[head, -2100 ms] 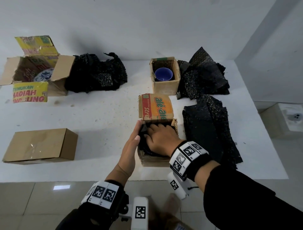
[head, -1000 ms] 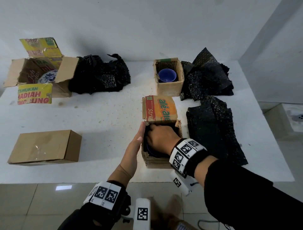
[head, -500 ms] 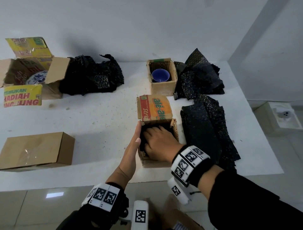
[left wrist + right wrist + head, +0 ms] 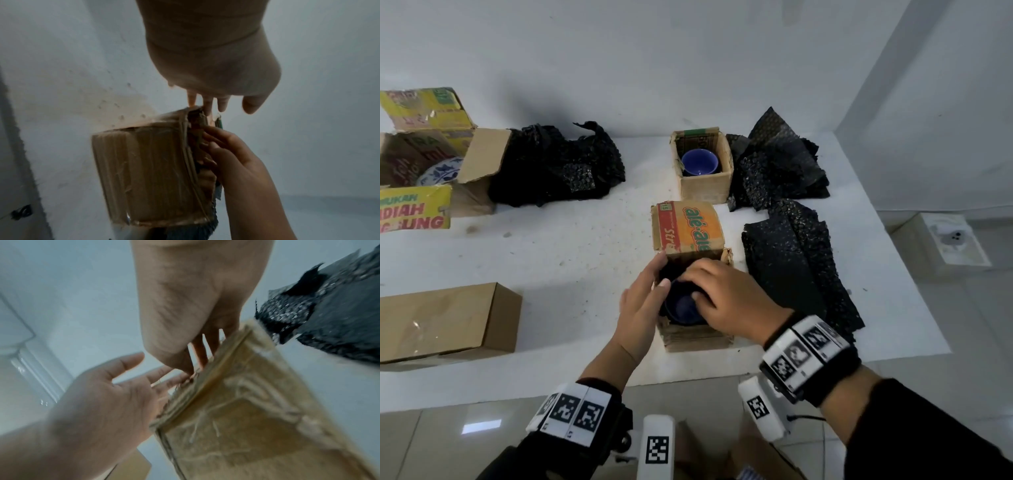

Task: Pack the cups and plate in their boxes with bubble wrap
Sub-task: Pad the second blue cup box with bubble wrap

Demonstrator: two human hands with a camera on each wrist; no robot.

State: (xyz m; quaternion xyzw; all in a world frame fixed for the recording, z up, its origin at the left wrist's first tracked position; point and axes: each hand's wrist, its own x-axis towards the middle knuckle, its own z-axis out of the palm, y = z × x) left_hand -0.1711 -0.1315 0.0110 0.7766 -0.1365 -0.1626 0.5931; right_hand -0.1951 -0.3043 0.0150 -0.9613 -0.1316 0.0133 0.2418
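1. Head view: my right hand (image 4: 726, 294), earlier pressing wrap down, now curls on the blue cup (image 4: 681, 308) inside the near box (image 4: 695, 337).
2. My left hand (image 4: 642, 305) stays flat, fingers straight, against the box's left wall.

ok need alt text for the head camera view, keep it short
Both hands reach into a small open box at the table's front edge: the right hand curls over a dark blue cup inside, the left hand lies flat against the box's side. Behind are another boxed blue cup, black bubble wrap and a plate in a box.
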